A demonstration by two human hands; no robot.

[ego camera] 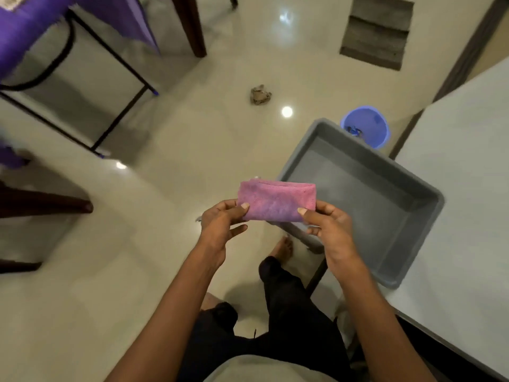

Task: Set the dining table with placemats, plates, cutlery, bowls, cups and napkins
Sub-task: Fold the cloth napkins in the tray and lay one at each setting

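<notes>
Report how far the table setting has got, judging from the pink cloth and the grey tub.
Done: the grey tub on the white counter looks emptied. In hand: the left hand and right hand pinch a folded pink napkin at its ends. Left: placing it; the purple-covered table barely shows, so its settings cannot be judged.

- The folded napkin [276,201] is held up over the floor [170,188], the left hand [220,220] pinching its left end and the right hand [329,227] its right end.
- Just right of the napkin, a tub [429,205] sits on the counter [468,166], overhanging its near-left edge.
- Beyond the tub, a bucket [367,125] stands on the floor.
- Farther out lie a crumpled rag [260,95] and a mat [376,31].
- At far left stands a draped table [33,28].
</notes>
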